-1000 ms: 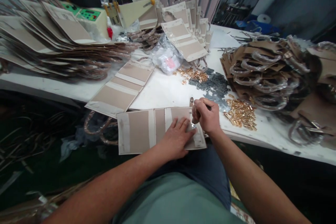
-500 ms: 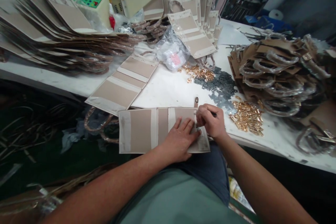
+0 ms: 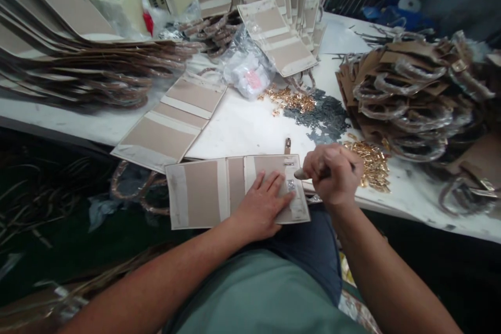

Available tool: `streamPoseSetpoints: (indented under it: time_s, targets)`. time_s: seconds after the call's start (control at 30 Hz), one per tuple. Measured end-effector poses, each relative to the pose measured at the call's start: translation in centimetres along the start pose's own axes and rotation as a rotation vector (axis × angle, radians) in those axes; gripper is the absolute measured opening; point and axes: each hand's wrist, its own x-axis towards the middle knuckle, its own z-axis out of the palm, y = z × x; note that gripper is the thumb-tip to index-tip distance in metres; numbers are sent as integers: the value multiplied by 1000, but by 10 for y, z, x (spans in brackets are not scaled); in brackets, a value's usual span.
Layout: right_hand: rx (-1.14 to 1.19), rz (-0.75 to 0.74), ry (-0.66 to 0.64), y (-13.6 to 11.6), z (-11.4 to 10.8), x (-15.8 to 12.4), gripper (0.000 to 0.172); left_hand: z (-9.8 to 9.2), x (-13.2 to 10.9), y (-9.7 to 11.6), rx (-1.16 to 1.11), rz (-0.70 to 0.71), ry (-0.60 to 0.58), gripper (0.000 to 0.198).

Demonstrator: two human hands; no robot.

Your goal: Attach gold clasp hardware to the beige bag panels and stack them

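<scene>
My left hand (image 3: 261,207) lies flat with fingers spread on a beige bag panel (image 3: 205,188), pressing it down at the table's front edge and over my lap. Two small metal fittings, an upper one (image 3: 288,163) and a lower one (image 3: 290,185), sit on the panel's pale right-hand strip. My right hand (image 3: 332,172) is closed in a fist above the panel's right edge, around a dark tool mostly hidden by the fingers. A blunt greyish tip (image 3: 300,174) points left from the fist towards the fittings. A metal clasp on a strap (image 3: 288,145) sticks out past the panel's far edge.
Gold metal pieces (image 3: 368,164) lie right of my fist, with dark flat plates (image 3: 319,115) and smaller gold parts (image 3: 291,99) behind. Another panel (image 3: 172,120) lies at left. Stacked panels (image 3: 78,62) and wrapped bag handles (image 3: 407,99) flank the table (image 3: 250,130).
My right hand has lifted off the panel's strip and moved right, uncovering the metal fittings. My left hand still presses on the panel. The whole view has shifted slightly.
</scene>
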Motion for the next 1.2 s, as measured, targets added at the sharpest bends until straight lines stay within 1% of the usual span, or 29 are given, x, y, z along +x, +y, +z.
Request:
streamPoseSetpoints:
  time_s: [0.07,0.13,0.23,0.27,0.33,0.4,0.43,0.5,0.53,0.6,0.67,0.7,0.77,0.83,0.9,0.93,0.97,1.03,1.07,1.13,1.2]
  targets:
    - [-30,9,38,3,1,2,43,0,1,1,6,-7,3,85]
    - [-99,82,53,4,1,2,44,1,1,2,12,-13,4,85]
    - [-228,195,32,-8,-10,-12,48,2,-1,3,14,-14,6,86]
    - [-274,231,24,-15,-17,-22,49,3,-2,4,17,-18,14,86]
    - [-357,338,32,-28,-33,-52,51,3,-3,5,24,-31,37,84]
    - [-437,491,92,-30,-47,-91,54,3,-4,6,32,-34,58,80]
    - [-444,587,128,-26,-52,-110,56,3,-4,6,35,-32,65,78]
    - [-294,762,282,-6,-54,-141,62,3,-4,7,41,-24,75,75]
    - [-216,824,337,6,-51,-150,63,3,-4,8,45,-20,78,75]
    - [-63,851,402,25,-42,-156,63,3,-4,10,54,-12,81,74]
    - [23,804,411,30,-29,-150,62,2,-7,13,59,-5,94,73]
    - [32,775,405,26,-23,-145,61,2,-9,14,58,-5,111,73]
    - [-39,712,358,6,-11,-135,60,-1,-18,16,38,4,188,71]
    - [-171,585,211,-24,-1,-129,56,-7,-31,17,-31,46,299,69]
    - [-286,382,-16,-54,9,-125,52,-19,-45,20,-159,79,417,62]
    - [-330,288,-104,-67,15,-123,52,-27,-53,22,-246,66,462,57]
    - [-379,218,-171,-78,21,-121,54,-37,-59,23,-342,25,498,53]
    - [-511,155,-221,-96,32,-115,59,-59,-71,27,-547,-121,550,44]
    - [-584,148,-222,-102,37,-113,59,-70,-76,29,-647,-205,569,41]
    - [-673,133,-208,-110,44,-109,55,-93,-84,32,-817,-363,617,42]
    - [-647,107,-193,-113,46,-108,48,-114,-90,34,-955,-483,697,49]
